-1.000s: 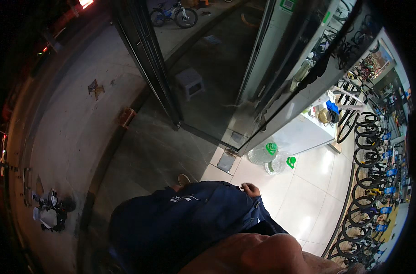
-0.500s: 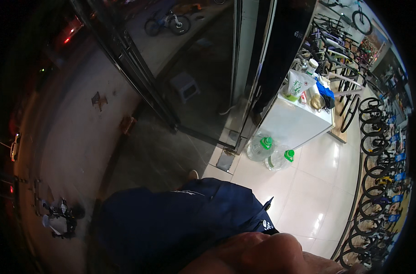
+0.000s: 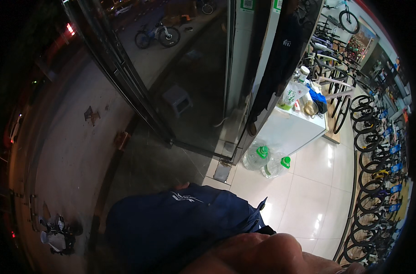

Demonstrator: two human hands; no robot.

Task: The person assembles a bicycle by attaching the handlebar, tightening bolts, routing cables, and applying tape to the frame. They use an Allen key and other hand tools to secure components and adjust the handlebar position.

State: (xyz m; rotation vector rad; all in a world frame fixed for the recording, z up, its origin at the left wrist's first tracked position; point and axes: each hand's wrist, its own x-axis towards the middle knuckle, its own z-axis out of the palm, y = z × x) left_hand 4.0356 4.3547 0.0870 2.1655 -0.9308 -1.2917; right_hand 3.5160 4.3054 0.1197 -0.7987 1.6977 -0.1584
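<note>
Neither of my hands shows in the head view. My dark blue jacket (image 3: 171, 219) fills the lower middle and hides whatever is below it. Past its upper edge stands an open glass door (image 3: 194, 105) with a dark frame. To the right of the door is a white counter (image 3: 290, 130). On it are a white and green pouch (image 3: 291, 96), a lidded jar (image 3: 303, 73), a round gold-coloured container (image 3: 310, 108) and a blue cloth-like thing (image 3: 316, 93). Two big clear bottles with green caps, one by the door (image 3: 256, 157) and one beside it (image 3: 276, 165), stand on the floor.
Light floor tiles (image 3: 303, 192) lie indoors, with a long row of bicycles (image 3: 372, 182) along the right. More bicycles (image 3: 335, 59) stand behind the counter. Outside on the left are a dark street, a parked motorbike (image 3: 59, 237) and, beyond the glass, a bicycle (image 3: 157, 36).
My view has turned slightly, so the door, counter and bottles sit a little further left. More of the jacket's front shows. No object has visibly been moved.
</note>
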